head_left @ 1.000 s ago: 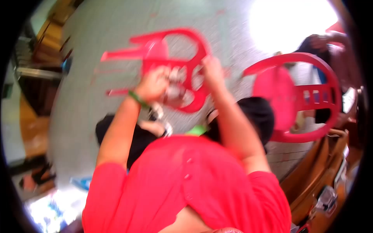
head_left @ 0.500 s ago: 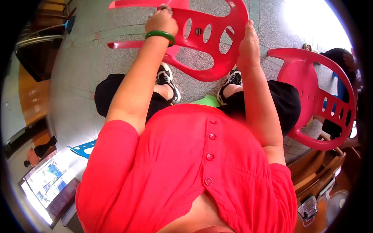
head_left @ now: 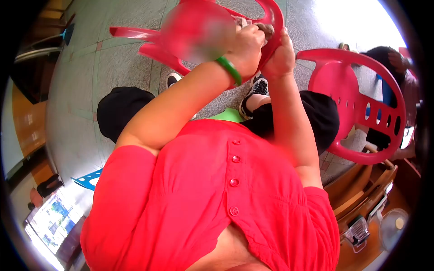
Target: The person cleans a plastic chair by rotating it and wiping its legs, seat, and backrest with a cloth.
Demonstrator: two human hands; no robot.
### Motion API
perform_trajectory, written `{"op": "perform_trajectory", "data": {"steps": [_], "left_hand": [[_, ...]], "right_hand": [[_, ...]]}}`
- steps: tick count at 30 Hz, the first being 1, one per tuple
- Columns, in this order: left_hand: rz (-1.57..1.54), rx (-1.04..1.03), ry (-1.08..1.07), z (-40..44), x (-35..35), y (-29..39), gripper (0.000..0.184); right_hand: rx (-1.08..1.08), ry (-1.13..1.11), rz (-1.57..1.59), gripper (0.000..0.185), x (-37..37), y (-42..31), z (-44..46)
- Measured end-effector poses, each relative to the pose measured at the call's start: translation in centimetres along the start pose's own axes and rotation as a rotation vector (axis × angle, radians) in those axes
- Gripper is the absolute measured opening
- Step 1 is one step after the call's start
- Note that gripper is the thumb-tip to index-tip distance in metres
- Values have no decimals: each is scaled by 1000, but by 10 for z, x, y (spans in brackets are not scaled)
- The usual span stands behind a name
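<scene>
A small red chair [head_left: 181, 40] is tipped over in front of me, its legs toward the left and its curved backrest toward the right. My left hand [head_left: 246, 49], with a green bangle at the wrist, is closed on a greyish-brown cloth [head_left: 266, 30] pressed against the backrest. My right hand [head_left: 279, 56] grips the outer rim of the same backrest. The chair's seat is partly blurred.
Another red chair [head_left: 334, 83] stands at my right, beside my knee. Beyond it a person [head_left: 389, 58] is partly visible. Wooden furniture [head_left: 361, 189] is at the lower right, a blue perforated item [head_left: 88, 178] at the lower left. My shoes are on the floor below the tipped chair.
My left hand with the cloth has moved right across the chair, near my right hand. The chair has tilted, with its seat turned more toward me.
</scene>
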State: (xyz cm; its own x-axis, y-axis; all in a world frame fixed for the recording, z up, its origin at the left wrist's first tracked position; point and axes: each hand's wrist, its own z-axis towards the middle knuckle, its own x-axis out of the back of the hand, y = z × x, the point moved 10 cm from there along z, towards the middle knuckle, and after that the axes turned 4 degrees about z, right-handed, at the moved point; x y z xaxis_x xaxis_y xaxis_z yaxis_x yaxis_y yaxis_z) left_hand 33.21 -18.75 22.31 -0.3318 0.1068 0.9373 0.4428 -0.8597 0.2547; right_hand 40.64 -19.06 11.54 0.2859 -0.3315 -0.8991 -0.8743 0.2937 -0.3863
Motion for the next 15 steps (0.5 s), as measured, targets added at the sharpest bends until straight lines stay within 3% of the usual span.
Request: {"op": "perform_trajectory", "data": {"steps": [1,3,4,5,6,7,9,11,13,15], "left_hand": [[-95,-48,22,-8,0,6,31],[-241,3,-144,-16,-21,-18,35],[-294,-143,-205,-16,-23,-28,35],[-138,-282,-242,-13,-18,-24,34],[8,-426,-259,-12,-11,-20,34],[-230,-323,-243,0,2,-33,32],[-745,-152,-158,20,30,-57,29],[-1014,309,-73,49,23,-109,23],[-947,391,-5,64,20,-129,25],[-649,358,-55,80,12,-129,27]], "right_hand": [[-12,-15,36,36,4,1,0],[1,-5,36,35,-10,-1,-4],[-21,-20,59,37,-14,4,-4],[-47,-39,79,38,-15,7,0],[-201,-571,310,36,-56,12,-7],[-198,-575,315,36,-43,17,-3],[9,-43,-22,35,-32,10,-4],[-1,-72,-49,35,-44,14,-7],[-20,-13,-74,36,-39,19,-8],[-48,-52,-72,33,-44,28,-11]]}}
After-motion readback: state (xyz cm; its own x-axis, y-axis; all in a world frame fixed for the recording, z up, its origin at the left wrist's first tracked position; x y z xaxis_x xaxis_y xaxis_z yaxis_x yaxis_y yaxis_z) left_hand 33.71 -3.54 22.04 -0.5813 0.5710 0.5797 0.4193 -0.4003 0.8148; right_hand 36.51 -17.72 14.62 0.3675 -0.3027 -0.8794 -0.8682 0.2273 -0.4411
